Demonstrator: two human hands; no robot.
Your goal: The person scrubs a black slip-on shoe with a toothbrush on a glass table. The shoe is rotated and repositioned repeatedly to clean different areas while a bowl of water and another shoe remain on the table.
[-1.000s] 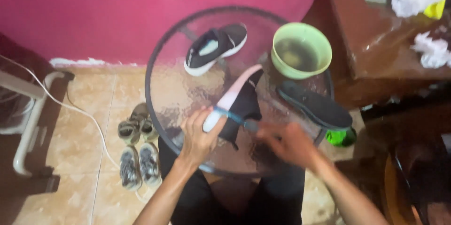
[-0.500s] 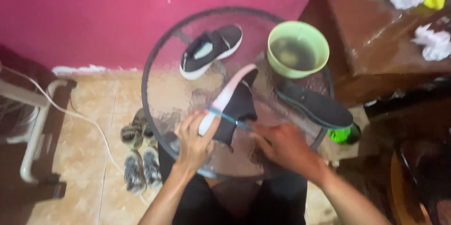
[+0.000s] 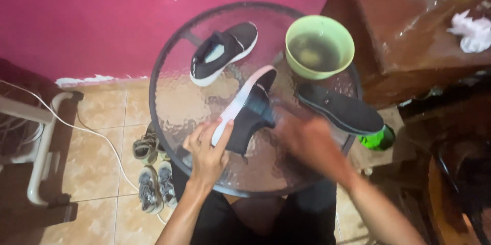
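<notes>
A black shoe with a white sole (image 3: pixel 249 108) lies tipped on its side on the round glass table (image 3: pixel 176 104). My left hand (image 3: pixel 207 148) grips it at the heel end. My right hand (image 3: pixel 307 140) is blurred with motion right beside the shoe's upper; what it holds cannot be made out. A second black shoe (image 3: pixel 222 50) rests upright at the far side of the table. A black insole (image 3: pixel 340 108) lies at the table's right edge.
A green bowl of murky water (image 3: pixel 319 45) stands at the far right of the table. Small sandals (image 3: pixel 151 173) sit on the tiled floor under the table's left side. A brown wooden cabinet (image 3: pixel 409 35) stands at right, a white cable (image 3: pixel 97 135) at left.
My right hand has moved up along the shoe and is now blurred. The left hand still holds the shoe's heel. The view has shifted slightly.
</notes>
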